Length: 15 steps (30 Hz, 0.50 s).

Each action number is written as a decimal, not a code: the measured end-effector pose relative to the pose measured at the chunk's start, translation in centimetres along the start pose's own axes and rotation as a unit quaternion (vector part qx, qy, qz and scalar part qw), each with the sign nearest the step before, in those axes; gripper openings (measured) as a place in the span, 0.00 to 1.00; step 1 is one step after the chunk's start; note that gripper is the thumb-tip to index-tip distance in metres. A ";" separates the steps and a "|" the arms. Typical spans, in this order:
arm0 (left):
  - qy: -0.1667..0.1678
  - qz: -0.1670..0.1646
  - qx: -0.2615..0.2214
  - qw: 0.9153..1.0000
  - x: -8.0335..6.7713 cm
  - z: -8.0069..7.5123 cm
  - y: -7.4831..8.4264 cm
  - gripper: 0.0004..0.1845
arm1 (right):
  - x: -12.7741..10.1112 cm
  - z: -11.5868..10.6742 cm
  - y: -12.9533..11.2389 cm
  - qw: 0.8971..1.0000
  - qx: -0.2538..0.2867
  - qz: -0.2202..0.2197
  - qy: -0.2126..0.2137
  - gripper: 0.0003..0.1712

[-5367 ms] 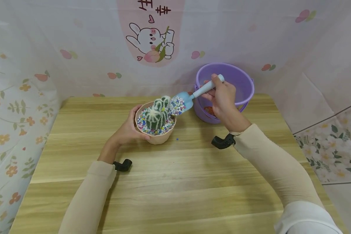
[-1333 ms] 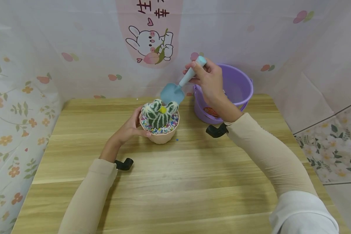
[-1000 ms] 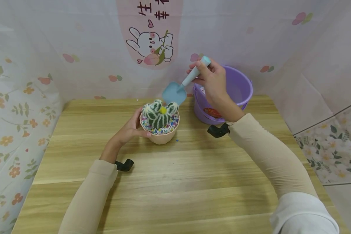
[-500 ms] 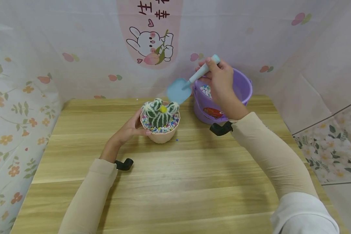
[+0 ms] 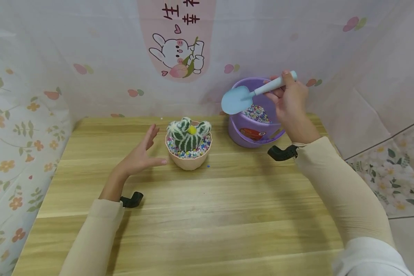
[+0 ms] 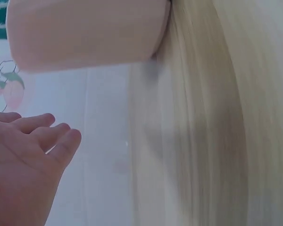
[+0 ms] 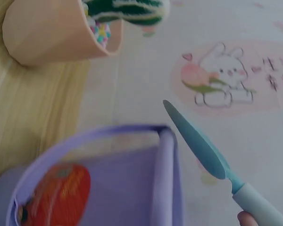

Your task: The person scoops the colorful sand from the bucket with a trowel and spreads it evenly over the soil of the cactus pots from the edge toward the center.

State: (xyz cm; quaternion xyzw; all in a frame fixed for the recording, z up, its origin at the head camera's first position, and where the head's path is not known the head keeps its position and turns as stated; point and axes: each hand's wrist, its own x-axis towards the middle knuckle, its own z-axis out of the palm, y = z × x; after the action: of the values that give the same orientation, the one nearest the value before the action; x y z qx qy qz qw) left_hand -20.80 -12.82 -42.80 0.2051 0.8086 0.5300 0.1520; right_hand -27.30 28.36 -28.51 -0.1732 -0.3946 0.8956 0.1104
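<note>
left hand point(image 5: 138, 155) fingers spread, just off pot point(image 5: 188, 161) | right hand point(image 5: 289, 103) grips trowel point(image 5: 243, 97) above bucket point(image 5: 253, 132) rim

**Scoop over the bucket, pot let go**

I see the pale blue scoop point(image 5: 239, 99) pinched by its handle in my right hand point(image 5: 289, 101), blade empty and tilted, hovering over the purple bucket's point(image 5: 239, 132) rim at about 1 o'clock. Coloured pebbles point(image 5: 257, 113) lie inside the bucket. The pink pot point(image 5: 189, 161) stands upright at 12 o'clock, holding a green-and-white cactus point(image 5: 188, 134) bedded in pebbles. My left hand point(image 5: 139, 155), fingers spread, sits just beside the pot at its 9 o'clock.
</note>
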 end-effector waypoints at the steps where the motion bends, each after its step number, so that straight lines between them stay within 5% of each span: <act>1: 0.004 -0.005 0.013 1.000 -0.3 -0.1 -0.1 0.63 | 0.1 -0.4 -0.4 1.000 0.007 0.000 0.005 0.19; 9: 0.029 -0.052 0.085 0.995 -2.3 -1.1 -0.6 0.62 | 1.3 -2.7 -3.1 0.998 0.028 -0.023 0.055 0.13; 15: 0.041 -0.074 0.136 0.987 -3.3 -1.7 -1.7 0.64 | 2.2 -4.5 -3.4 0.997 0.008 -0.014 0.078 0.20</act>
State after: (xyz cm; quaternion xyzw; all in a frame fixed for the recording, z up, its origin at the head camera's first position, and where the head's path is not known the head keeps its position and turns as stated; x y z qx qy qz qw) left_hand -19.00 -16.43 -43.54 0.1415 0.8917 0.4105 0.1277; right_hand -27.35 34.36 -29.24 -0.2365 -0.3795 0.8809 0.1548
